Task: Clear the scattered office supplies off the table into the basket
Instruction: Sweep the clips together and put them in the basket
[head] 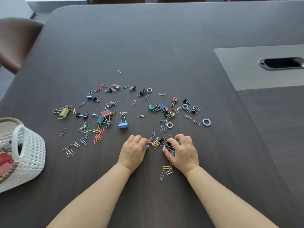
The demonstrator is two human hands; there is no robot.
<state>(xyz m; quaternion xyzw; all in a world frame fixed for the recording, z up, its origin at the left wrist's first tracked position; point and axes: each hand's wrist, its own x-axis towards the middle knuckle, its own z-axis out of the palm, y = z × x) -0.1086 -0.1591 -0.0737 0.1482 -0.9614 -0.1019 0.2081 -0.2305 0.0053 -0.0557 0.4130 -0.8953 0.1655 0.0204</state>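
Coloured paper clips, binder clips and small rings lie scattered over the dark table. My left hand and my right hand sit either side of a small heap of paper clips, fingers curled in around clips. Some clips are partly hidden under both hands. A large blue binder clip stands just beyond my left hand. The white woven basket is at the left edge and holds a red item and other things.
A pink ring and a light blue ring lie to the right. A grey panel with a cable slot is set in the table at the right. A brown chair stands at the far left.
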